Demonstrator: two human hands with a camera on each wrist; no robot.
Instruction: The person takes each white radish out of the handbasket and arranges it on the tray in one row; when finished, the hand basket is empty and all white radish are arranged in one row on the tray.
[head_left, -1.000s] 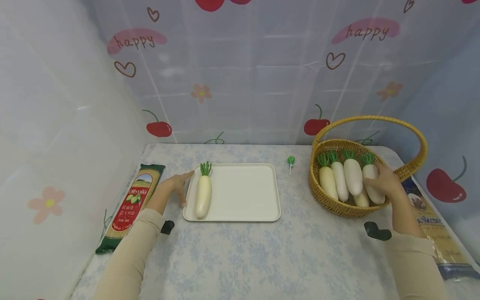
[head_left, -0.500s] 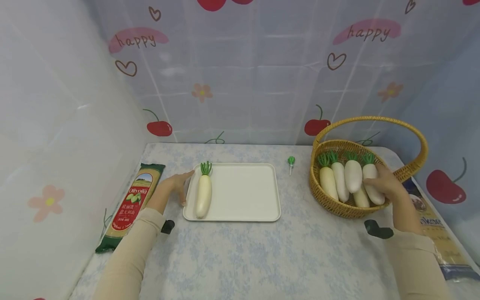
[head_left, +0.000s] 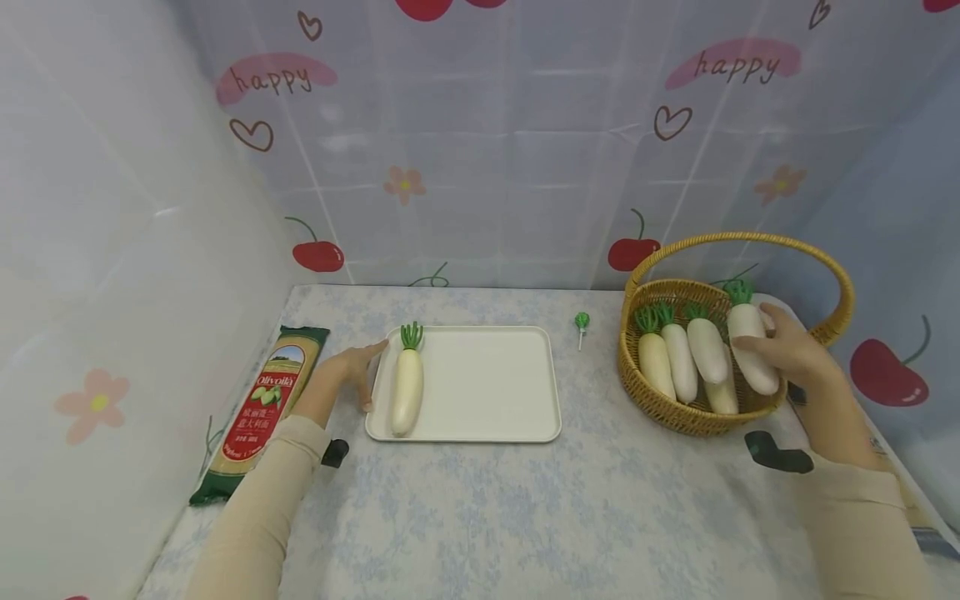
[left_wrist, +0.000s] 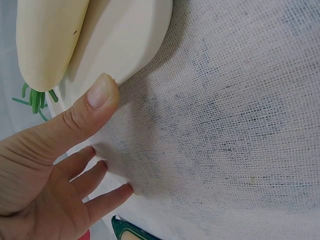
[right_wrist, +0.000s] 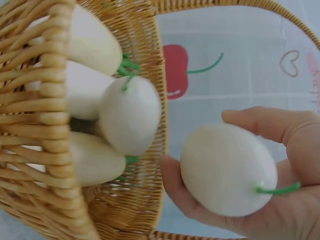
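Note:
My right hand grips a white radish with a green leafy top, at the right side of the wicker basket. In the right wrist view the thumb and fingers lie around this radish, apart from the others. Several more white radishes lie in the basket, green tops toward the back. My left hand rests at the left edge of the cream tray, fingers spread and holding nothing. One radish lies lengthwise on the tray's left side, close to that hand.
A red and green spaghetti packet lies left of the left forearm. A green lollipop lies between tray and basket. The basket's tall handle arches over it. Another packet is partly hidden under the right forearm.
My right hand has lifted the rightmost radish up and slightly to the right from among the others. The radish beside it has shifted a little. My left hand stays put.

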